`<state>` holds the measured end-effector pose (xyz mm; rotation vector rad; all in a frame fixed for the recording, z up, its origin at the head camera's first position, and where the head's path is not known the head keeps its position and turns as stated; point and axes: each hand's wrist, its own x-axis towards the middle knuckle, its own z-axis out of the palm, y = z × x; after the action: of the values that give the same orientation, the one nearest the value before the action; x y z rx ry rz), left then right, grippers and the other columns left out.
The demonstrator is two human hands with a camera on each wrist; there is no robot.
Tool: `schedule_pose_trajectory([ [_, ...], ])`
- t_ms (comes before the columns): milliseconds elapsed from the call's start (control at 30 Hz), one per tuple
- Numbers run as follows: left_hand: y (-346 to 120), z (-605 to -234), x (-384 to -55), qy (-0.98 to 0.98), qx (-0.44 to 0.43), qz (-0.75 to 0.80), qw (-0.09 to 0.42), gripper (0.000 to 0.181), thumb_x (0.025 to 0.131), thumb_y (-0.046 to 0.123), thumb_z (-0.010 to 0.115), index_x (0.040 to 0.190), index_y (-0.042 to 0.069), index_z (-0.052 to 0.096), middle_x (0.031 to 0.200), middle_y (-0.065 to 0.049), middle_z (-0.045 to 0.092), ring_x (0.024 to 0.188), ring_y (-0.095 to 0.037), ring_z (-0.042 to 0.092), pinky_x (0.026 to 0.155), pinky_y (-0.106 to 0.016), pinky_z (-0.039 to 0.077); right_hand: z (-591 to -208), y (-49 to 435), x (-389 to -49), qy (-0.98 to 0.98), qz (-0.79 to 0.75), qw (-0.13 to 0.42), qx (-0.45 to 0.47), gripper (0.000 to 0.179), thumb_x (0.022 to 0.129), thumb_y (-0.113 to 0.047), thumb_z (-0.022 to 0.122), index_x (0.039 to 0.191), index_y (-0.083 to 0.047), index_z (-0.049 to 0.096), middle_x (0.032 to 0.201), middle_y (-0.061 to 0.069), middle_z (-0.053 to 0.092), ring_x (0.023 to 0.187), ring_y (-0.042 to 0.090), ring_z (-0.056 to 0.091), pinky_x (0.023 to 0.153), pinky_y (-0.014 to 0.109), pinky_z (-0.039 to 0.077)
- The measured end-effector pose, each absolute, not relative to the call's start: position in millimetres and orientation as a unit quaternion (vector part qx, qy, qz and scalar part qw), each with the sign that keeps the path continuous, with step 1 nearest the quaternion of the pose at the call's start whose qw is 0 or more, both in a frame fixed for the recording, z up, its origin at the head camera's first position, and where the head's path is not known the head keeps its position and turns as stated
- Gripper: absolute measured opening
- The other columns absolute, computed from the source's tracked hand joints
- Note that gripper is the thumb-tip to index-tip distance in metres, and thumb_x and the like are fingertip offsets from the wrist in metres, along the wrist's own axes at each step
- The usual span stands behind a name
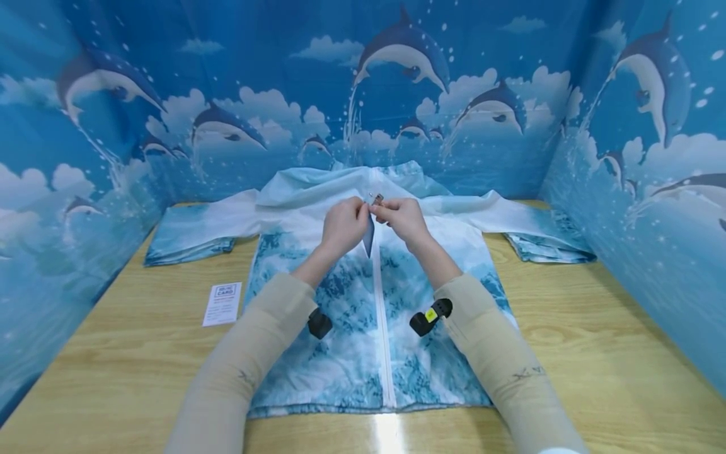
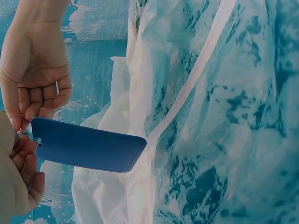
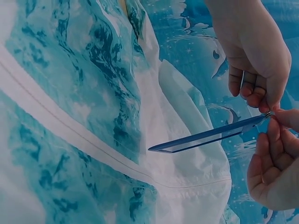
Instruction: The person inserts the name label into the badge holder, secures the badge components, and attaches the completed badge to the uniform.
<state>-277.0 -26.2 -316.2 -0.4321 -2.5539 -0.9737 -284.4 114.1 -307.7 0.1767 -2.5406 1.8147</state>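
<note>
My left hand point(image 1: 344, 222) and right hand point(image 1: 404, 219) meet, fingertips pinching a blue badge point(image 2: 88, 144) at its clip point(image 1: 378, 199) end. The badge hangs just below my fingers, above a jacket point(image 1: 334, 353) that lies spread under my hands on the worktop point(image 1: 601, 359), a sleeve out to either side. A card point(image 1: 222, 304) lies left of my left hand, nearer me.
</note>
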Motion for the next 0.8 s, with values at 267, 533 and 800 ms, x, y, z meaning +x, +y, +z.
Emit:
schedule_pose_trajectory([
  [267, -24.9, -318.6, -275.2, -0.908, -0.147, -0.348, 0.181, 0.032, 0.099, 0.019, 0.040, 0.080, 0.004, 0.061, 0.063, -0.006, 0.053, 0.053, -0.019, 0.045, 0.050, -0.030, 0.037, -312.3, 113.0, -282.3, -0.812, 0.579, 0.030, 0.068, 0.035, 0.092, -0.027, 0.060, 0.088, 0.007, 0.069, 0.087, 0.012, 0.064, 0.087, 0.022, 0.054, 0.077, 0.037, 0.045],
  [533, -22.7, -317.4, -274.2, -0.913, -0.139, -0.339, 0.180, 0.032, 0.099, 0.020, 0.040, 0.082, 0.005, 0.062, 0.065, -0.006, 0.055, 0.053, -0.019, 0.046, 0.050, -0.030, 0.037, -308.1, 113.2, -280.9, -0.817, 0.574, 0.026, 0.049, 0.032, 0.091, -0.026, 0.061, 0.098, 0.003, 0.071, 0.098, 0.014, 0.065, 0.091, 0.024, 0.057, 0.080, 0.039, 0.046],
  [800, -21.7, -318.7, -275.7, -0.914, -0.144, -0.338, 0.175, 0.031, 0.100, 0.020, 0.041, 0.079, 0.006, 0.059, 0.063, -0.005, 0.052, 0.052, -0.019, 0.045, 0.050, -0.030, 0.037, -306.6, 111.9, -280.0, -0.830, 0.555, 0.022, 0.053, 0.034, 0.094, -0.024, 0.056, 0.088, 0.005, 0.071, 0.098, 0.015, 0.066, 0.094, 0.024, 0.057, 0.082, 0.040, 0.046],
])
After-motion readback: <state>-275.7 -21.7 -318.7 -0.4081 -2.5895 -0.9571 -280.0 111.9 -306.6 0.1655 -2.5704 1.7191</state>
